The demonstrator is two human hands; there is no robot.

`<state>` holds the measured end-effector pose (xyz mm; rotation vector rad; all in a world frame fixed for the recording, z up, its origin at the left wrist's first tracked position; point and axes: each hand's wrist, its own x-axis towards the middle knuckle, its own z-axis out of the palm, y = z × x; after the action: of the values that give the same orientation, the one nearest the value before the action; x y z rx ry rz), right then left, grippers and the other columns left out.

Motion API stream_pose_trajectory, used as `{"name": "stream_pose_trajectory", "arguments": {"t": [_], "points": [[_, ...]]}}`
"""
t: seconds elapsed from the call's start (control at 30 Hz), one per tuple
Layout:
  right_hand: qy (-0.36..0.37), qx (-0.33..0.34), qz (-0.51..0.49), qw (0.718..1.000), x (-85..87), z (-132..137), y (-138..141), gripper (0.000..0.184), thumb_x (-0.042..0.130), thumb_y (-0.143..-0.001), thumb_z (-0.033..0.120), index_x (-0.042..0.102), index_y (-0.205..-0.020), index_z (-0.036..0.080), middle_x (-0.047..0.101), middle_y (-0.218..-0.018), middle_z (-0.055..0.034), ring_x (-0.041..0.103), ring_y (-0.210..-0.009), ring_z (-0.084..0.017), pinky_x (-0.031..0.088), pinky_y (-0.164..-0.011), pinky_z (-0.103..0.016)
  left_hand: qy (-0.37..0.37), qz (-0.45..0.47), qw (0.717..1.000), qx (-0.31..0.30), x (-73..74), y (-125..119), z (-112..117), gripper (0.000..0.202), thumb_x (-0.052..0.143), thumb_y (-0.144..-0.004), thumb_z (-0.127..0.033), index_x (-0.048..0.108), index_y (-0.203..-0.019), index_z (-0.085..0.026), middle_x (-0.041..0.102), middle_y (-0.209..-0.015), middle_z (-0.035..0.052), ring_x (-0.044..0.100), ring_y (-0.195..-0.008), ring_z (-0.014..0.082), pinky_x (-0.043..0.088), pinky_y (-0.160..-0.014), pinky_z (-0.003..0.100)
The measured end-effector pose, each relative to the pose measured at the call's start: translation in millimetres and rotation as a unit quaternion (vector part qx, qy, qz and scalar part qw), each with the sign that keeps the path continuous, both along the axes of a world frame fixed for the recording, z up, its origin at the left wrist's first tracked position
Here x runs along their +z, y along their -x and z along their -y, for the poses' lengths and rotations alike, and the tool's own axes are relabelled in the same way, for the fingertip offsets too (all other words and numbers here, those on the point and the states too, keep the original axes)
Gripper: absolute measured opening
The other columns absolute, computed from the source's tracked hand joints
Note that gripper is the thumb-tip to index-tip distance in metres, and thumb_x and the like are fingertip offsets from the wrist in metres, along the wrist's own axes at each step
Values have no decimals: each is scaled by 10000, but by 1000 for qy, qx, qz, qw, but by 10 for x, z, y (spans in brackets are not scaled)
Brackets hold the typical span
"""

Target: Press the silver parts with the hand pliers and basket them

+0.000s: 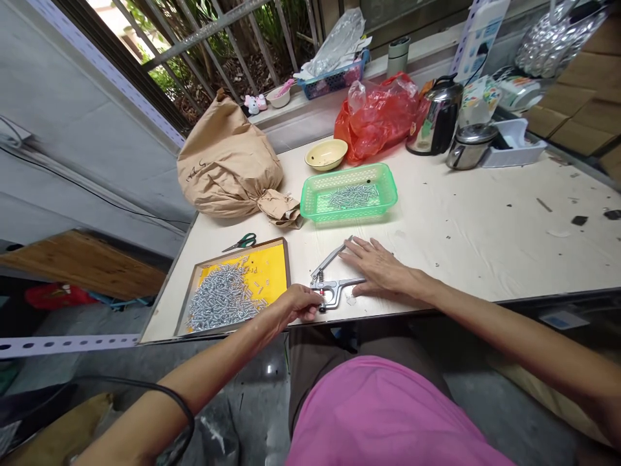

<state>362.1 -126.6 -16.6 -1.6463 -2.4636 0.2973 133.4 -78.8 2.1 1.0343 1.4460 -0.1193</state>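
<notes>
A grey metal hand-press plier (334, 285) lies near the table's front edge, its two handles spread apart. My left hand (305, 302) is pinched closed at the plier's jaw, beside a small red spot; whatever sits between the fingertips is too small to make out. My right hand (376, 265) is stretched out with fingers apart over the handle ends, the fingertips at the upper lever and the thumb near the lower handle. Left of my left hand, a shallow tray (287, 259) with a yellow bottom holds a heap of small silvery metal parts (220, 299).
Behind the plier stands a green plastic basket (349, 215) with similar metal pieces. Scissors (242, 242) lie behind the tray. Further back are a brown paper sack (228, 162), a yellow bowl (317, 164), a red plastic bag (373, 123), a kettle (439, 116) and a metal pot (468, 149).
</notes>
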Motion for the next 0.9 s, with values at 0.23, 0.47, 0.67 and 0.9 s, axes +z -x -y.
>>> {"name": "stream_pose_trajectory", "arguments": {"t": [0.23,0.47,0.67,0.9], "points": [[42,58,44,996,-19,-388,9,1026,681,-584,681,386,-1381,106,429,-1364,-218,326,-1267,-397,223,-1020,-593,1,-24,1000,4,7,-1,44,282,764,-644,-237,535,-528,-121,475,-357,-42,399,-311,48,341,-371,177],[38,46,59,996,117,-297,57,757,710,-615,621,563,-1148,104,546,-1118,-162,461,-1033,-314,348,-892,-455,-8,-36,999,5,55,-35,67,229,720,-694,-213,558,-564,-116,468,-365,-49,386,-321,46,359,-400,188],[47,23,63,997,187,-178,102,503,723,-704,496,608,-1030,130,568,-1056,-133,486,-1000,-273,369,-812,-359,-117,-90,986,-76,135,26,244,309,590,-816,-391,578,-652,-129,508,-484,-24,460,-410,92,425,-479,243],[32,9,60,998,118,-126,144,458,728,-721,461,604,-1022,139,575,-1053,-129,498,-1015,-269,399,-793,-348,-566,-122,747,-326,8,-116,328,341,616,-820,-331,554,-1123,-186,578,-1118,87,535,-1057,240,466,-874,376]]}}
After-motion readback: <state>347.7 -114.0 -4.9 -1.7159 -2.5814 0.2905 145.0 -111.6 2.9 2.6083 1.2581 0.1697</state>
